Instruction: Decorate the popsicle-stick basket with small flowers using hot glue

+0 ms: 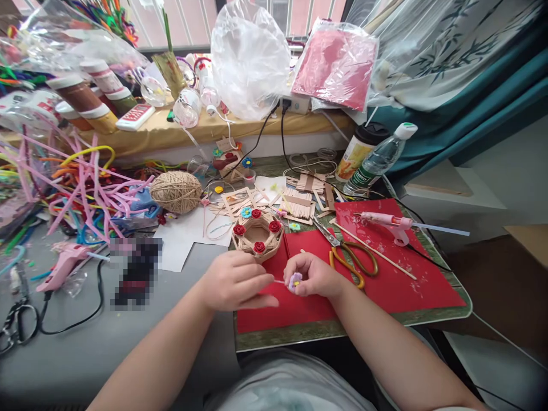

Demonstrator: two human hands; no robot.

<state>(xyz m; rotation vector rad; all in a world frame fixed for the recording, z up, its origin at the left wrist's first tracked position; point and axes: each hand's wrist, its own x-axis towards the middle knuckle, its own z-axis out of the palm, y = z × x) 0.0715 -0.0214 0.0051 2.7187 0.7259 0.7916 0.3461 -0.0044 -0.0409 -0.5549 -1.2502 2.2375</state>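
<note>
A small purple flower with a yellow centre is pinched between the fingers and thumb of my right hand, above the red sheet. From the flower a thin pale strand runs to the fingertips of my left hand. The left fingers are bent together around its end, with the thumb a little below; the exact grip is partly hidden. Just beyond my left hand sits a twine-wrapped ring-shaped basket, decorated with red roses and one blue flower.
Brown-handled scissors, a thin wooden stick and a pink glue gun lie to the right. Behind are craft sticks, a twine ball and a water bottle. Pink pipe cleaners crowd the left, near another glue gun.
</note>
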